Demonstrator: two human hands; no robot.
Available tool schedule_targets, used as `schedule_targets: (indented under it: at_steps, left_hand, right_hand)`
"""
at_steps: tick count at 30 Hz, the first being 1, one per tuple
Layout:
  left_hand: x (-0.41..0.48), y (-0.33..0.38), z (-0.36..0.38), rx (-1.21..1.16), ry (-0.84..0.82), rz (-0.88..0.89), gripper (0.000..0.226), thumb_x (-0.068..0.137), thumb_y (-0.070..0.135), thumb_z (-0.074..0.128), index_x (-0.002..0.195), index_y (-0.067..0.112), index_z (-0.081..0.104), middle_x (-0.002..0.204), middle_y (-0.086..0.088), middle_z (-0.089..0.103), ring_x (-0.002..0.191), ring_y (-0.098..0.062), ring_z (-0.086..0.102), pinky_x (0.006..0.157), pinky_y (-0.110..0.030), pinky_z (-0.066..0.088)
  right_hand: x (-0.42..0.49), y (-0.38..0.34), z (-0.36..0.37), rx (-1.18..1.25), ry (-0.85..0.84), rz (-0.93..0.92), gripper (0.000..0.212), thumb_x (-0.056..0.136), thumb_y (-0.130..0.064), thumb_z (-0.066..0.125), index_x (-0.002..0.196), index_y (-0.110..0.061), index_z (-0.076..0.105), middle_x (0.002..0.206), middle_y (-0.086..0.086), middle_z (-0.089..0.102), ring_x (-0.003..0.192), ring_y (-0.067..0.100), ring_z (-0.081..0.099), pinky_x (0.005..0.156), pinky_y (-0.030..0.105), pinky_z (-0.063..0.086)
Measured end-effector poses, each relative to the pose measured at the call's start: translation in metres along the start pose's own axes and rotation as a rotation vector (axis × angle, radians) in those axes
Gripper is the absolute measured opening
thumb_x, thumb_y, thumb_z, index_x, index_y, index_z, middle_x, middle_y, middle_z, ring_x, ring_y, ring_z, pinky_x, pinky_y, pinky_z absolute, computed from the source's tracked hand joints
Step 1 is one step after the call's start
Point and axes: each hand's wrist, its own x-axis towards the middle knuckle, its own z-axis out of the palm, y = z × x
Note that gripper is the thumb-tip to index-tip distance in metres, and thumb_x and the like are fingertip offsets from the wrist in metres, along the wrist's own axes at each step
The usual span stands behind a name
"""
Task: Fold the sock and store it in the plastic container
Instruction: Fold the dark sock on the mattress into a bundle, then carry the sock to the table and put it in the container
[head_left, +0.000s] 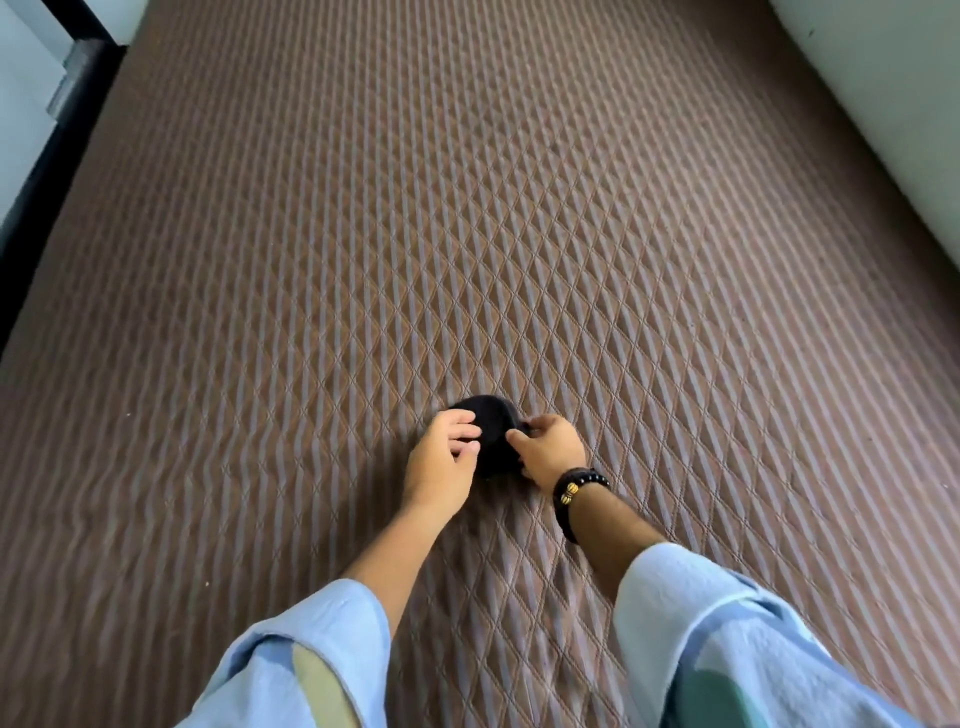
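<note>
A dark, bunched-up sock (493, 423) lies on the brown quilted mattress (467, 234), just below the middle of the view. My left hand (444, 460) rests against the sock's left side, its curled fingers touching the fabric. My right hand (550, 449) pinches the sock's right edge between thumb and fingers; a dark beaded bracelet circles that wrist. Much of the sock's lower part is hidden between the two hands. No plastic container is in view.
The mattress stretches far ahead and to both sides. A pale wall (893, 104) borders it at the right. A dark frame edge (57, 171) and a light floor run along the left. My light blue sleeves (727, 639) fill the bottom corners.
</note>
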Motion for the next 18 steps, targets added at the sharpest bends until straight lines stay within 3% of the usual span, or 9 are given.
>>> schedule_targets:
  at_steps: [1, 3, 4, 6, 8, 11, 13, 15, 18]
  left_hand:
    - [-0.002, -0.002, 0.000, -0.056, 0.056, -0.063, 0.042, 0.101, 0.014, 0.063, 0.142, 0.018, 0.057, 0.134, -0.002, 0.067, 0.104, -0.009, 0.066, 0.087, -0.017, 0.048]
    - [-0.004, -0.002, -0.001, -0.231, 0.039, -0.260, 0.057, 0.101, 0.025, 0.067, 0.153, 0.015, 0.046, 0.145, -0.008, 0.059, 0.121, -0.022, 0.063, 0.100, -0.033, 0.051]
    - [-0.005, 0.001, -0.002, -0.344, -0.043, -0.362, 0.063, 0.101, 0.030, 0.067, 0.156, 0.013, 0.042, 0.148, -0.010, 0.058, 0.125, -0.026, 0.063, 0.106, -0.040, 0.051]
    - [-0.021, 0.013, -0.003, -0.569, -0.231, -0.479, 0.058, 0.102, 0.030, 0.065, 0.154, 0.010, 0.046, 0.144, -0.013, 0.063, 0.121, -0.029, 0.068, 0.106, -0.045, 0.053]
    - [-0.035, 0.032, 0.002, -0.702, -0.252, -0.446, 0.050, 0.104, 0.017, 0.062, 0.151, 0.005, 0.049, 0.140, -0.017, 0.065, 0.118, -0.032, 0.069, 0.101, -0.045, 0.054]
    - [-0.055, 0.077, 0.009, -0.668, -0.240, -0.316, 0.045, 0.106, 0.005, 0.054, 0.150, 0.006, 0.047, 0.145, -0.020, 0.057, 0.129, -0.038, 0.062, 0.094, -0.044, 0.056]
    - [-0.072, 0.112, 0.014, -0.576, -0.330, -0.225, 0.032, 0.107, 0.007, 0.052, 0.138, 0.014, 0.055, 0.141, -0.015, 0.061, 0.124, -0.034, 0.065, 0.085, -0.041, 0.059]
    - [-0.095, 0.149, 0.022, -0.470, -0.422, -0.137, 0.022, 0.107, 0.009, 0.052, 0.122, 0.021, 0.063, 0.129, -0.012, 0.070, 0.110, -0.027, 0.071, 0.085, -0.045, 0.060]
    - [-0.139, 0.205, 0.040, -0.395, -0.523, -0.060, 0.023, 0.108, 0.008, 0.050, 0.122, 0.019, 0.065, 0.117, -0.007, 0.075, 0.096, -0.018, 0.073, 0.079, -0.036, 0.060]
  right_hand:
    - [-0.004, 0.002, -0.001, 0.099, -0.043, 0.019, 0.006, 0.094, -0.021, 0.067, 0.093, -0.015, 0.066, 0.098, 0.008, 0.070, 0.087, 0.024, 0.071, 0.083, 0.042, 0.062]
    - [-0.011, 0.007, -0.004, 0.351, -0.127, 0.045, 0.014, 0.097, -0.011, 0.061, 0.084, -0.014, 0.063, 0.085, 0.008, 0.067, 0.066, 0.015, 0.066, 0.067, 0.031, 0.063]
    - [-0.018, 0.008, -0.008, 0.452, -0.155, 0.041, 0.014, 0.099, -0.008, 0.058, 0.085, -0.011, 0.062, 0.082, 0.009, 0.065, 0.061, 0.012, 0.065, 0.062, 0.026, 0.061]
    - [-0.037, 0.013, -0.022, 0.602, -0.178, 0.041, 0.012, 0.100, -0.003, 0.054, 0.089, -0.009, 0.057, 0.085, 0.014, 0.067, 0.069, 0.016, 0.069, 0.058, 0.024, 0.060]
    - [-0.059, 0.018, -0.044, 0.666, -0.178, 0.055, 0.010, 0.099, -0.001, 0.053, 0.093, -0.008, 0.053, 0.093, 0.018, 0.068, 0.083, 0.026, 0.070, 0.059, 0.026, 0.059]
    - [-0.097, 0.022, -0.087, 0.616, -0.197, 0.028, 0.011, 0.097, -0.016, 0.063, 0.100, -0.012, 0.054, 0.098, 0.012, 0.066, 0.081, 0.020, 0.066, 0.066, 0.031, 0.058]
    - [-0.120, 0.018, -0.121, 0.634, -0.163, -0.007, 0.031, 0.095, -0.035, 0.067, 0.114, -0.013, 0.058, 0.109, 0.007, 0.068, 0.095, 0.022, 0.067, 0.077, 0.038, 0.056]
    - [-0.150, 0.012, -0.166, 0.698, -0.078, -0.024, 0.044, 0.094, -0.044, 0.067, 0.127, -0.017, 0.059, 0.121, 0.007, 0.068, 0.112, 0.027, 0.066, 0.084, 0.042, 0.057]
    - [-0.208, 0.015, -0.237, 0.629, 0.040, -0.063, 0.026, 0.096, -0.032, 0.066, 0.113, -0.013, 0.067, 0.107, 0.010, 0.069, 0.092, 0.023, 0.066, 0.074, 0.038, 0.057]
